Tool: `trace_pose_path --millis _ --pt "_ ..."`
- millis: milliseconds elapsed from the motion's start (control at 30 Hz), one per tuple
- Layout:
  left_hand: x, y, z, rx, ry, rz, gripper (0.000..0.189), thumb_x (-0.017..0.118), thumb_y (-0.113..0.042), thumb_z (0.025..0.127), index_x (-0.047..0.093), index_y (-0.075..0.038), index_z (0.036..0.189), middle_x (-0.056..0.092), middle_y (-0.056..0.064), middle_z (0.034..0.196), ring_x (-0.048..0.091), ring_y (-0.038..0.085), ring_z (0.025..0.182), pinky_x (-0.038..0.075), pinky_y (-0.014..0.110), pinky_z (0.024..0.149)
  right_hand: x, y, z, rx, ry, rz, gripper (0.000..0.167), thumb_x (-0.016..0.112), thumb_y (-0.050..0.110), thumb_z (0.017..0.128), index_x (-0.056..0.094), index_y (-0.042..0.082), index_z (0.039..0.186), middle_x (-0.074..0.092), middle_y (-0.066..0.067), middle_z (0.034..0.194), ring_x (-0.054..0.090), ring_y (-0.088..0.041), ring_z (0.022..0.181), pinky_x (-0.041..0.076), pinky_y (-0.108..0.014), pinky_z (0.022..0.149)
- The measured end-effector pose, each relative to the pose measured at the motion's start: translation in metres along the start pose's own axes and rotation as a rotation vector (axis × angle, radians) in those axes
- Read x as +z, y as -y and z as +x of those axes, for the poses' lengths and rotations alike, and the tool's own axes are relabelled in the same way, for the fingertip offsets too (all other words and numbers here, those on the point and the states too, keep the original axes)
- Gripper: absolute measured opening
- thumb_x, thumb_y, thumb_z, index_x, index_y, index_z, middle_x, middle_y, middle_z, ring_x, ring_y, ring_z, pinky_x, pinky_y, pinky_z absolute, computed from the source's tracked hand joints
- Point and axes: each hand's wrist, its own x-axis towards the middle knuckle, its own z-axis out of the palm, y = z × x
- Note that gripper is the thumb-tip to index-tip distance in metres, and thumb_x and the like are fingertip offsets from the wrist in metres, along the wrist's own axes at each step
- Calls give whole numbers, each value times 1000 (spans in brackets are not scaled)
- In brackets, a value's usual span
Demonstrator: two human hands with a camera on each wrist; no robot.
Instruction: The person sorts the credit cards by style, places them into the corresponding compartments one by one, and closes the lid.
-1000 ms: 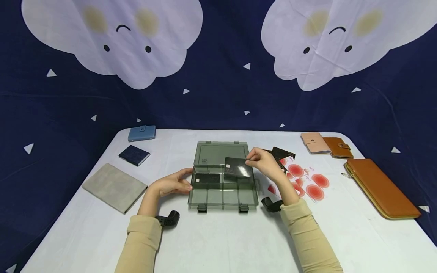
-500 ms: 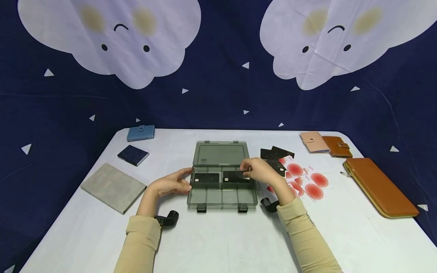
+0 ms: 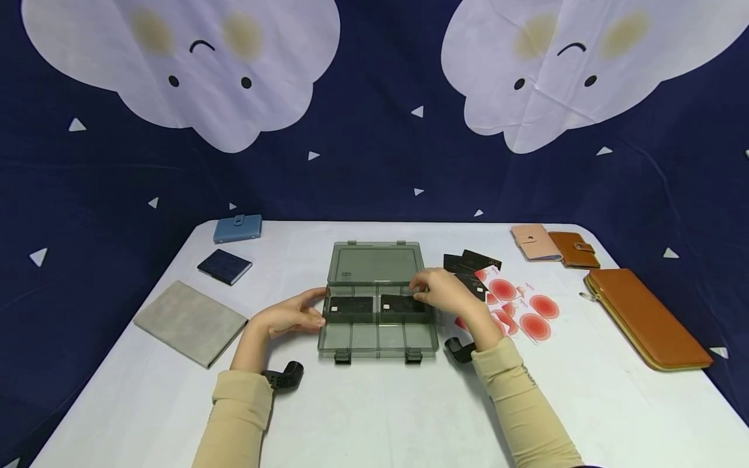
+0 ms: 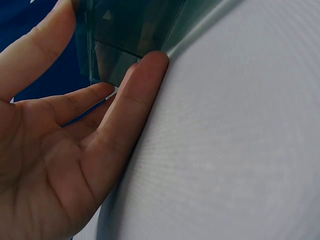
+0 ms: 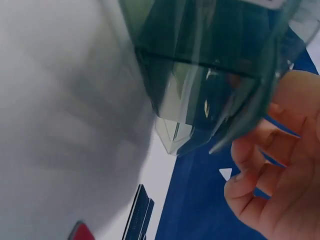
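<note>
A translucent grey-green plastic organizer box (image 3: 378,337) lies in mid-table, its lid (image 3: 374,263) folded back. My left hand (image 3: 289,314) holds the box's left side; in the left wrist view the thumb is high and the fingers lie along the wall. Two black cards sit side by side in the middle row: the left card (image 3: 351,305) and the right card (image 3: 400,304). My right hand (image 3: 447,292) reaches over the box's right wall, curled fingers at the right card's far end. In the right wrist view, the box wall (image 5: 200,100) partly hides those fingertips.
Right of the box lie black cards (image 3: 471,260) and red-patterned white cards (image 3: 535,327). Farther right are a pink card holder (image 3: 535,242), a brown one (image 3: 573,249) and a zip wallet (image 3: 646,318). At left: grey notebook (image 3: 190,323), navy notebook (image 3: 225,266), blue holder (image 3: 237,228).
My right hand has lowered the black card from above the box into the middle row's right compartment, where it now lies flat. The left hand stays at the box's side.
</note>
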Motion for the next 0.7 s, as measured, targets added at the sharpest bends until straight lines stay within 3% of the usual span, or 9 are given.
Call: trace_pose_path --millis 167,333,433,533,700 --pt "1 -1 1 -18 -18 7 88 63 0 83 1 5 145 60 3 87 60 10 80 50 28 79 -4 -6 -1 15 -74 100 14 63 9 86 67 4 98 60 -2 80 54 -16 72 45 -33 66" --pt "1 -2 2 -25 -15 6 88 63 -2 83 1 4 145 60 3 87 60 10 80 49 27 79 -7 -25 -4 88 -152 28 20 58 2 85 65 1 104 63 -13 94 58 -28 87 46 -43 75" --pt "0 -2 2 -22 -12 9 90 65 -3 83 1 5 145 60 2 86 60 9 80 49 27 79 -8 -39 -10 197 -108 -58 36 57 0 81 59 -1 117 58 -22 113 55 -39 103 43 -53 82" --pt "0 -2 1 -22 -16 10 89 64 -2 82 1 5 145 60 3 86 60 10 79 50 28 79 -8 -50 -16 302 -5 -97 54 60 3 80 46 -2 132 48 -26 129 44 -45 117 36 -62 89" --pt "1 -2 0 -22 -20 6 88 64 -1 83 2 5 145 61 4 86 60 9 79 50 27 78 -10 -58 -19 386 113 -90 68 66 10 80 35 -2 139 38 -28 137 35 -49 123 26 -69 89"
